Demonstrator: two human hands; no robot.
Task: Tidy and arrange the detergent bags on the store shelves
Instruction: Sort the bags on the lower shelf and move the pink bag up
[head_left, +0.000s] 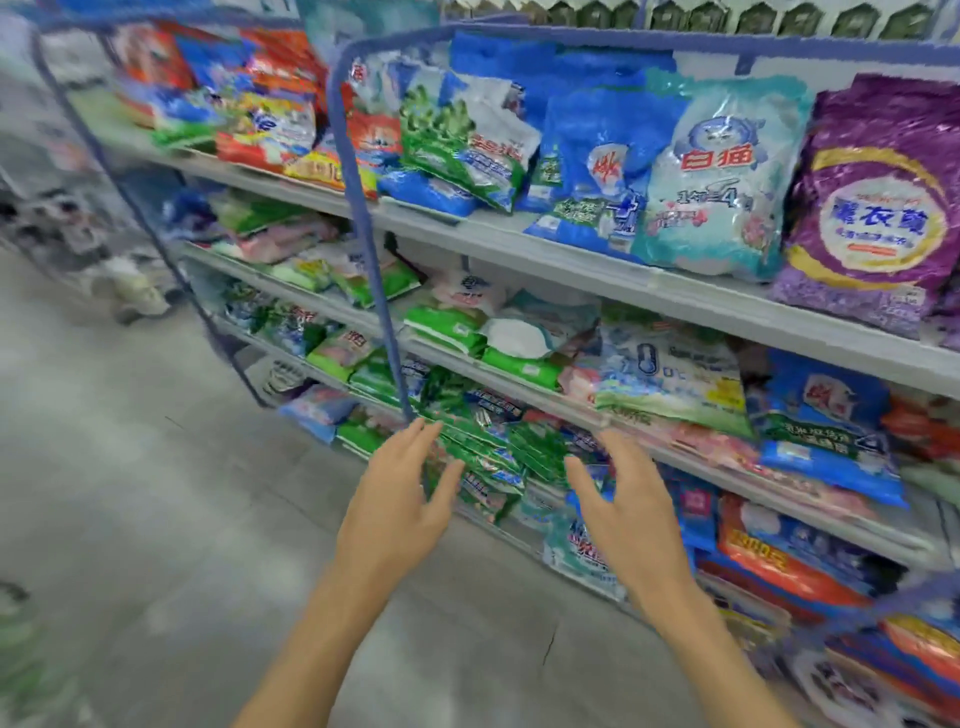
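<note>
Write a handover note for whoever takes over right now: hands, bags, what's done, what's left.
Left hand: open, holding nothing, fingertips at the heap of green bags; contact unclear.
Right hand: open, holding nothing, on the heap's other side.
Bags: the green bags lie tilted and overlapping on a lower shelf. On the top shelf, the purple bag and pale teal bag stand upright, and the green-white bags lean.
Done: nothing visibly finished.
Left: straighten the green heap, probably next, then the leaning bags above.
</note>
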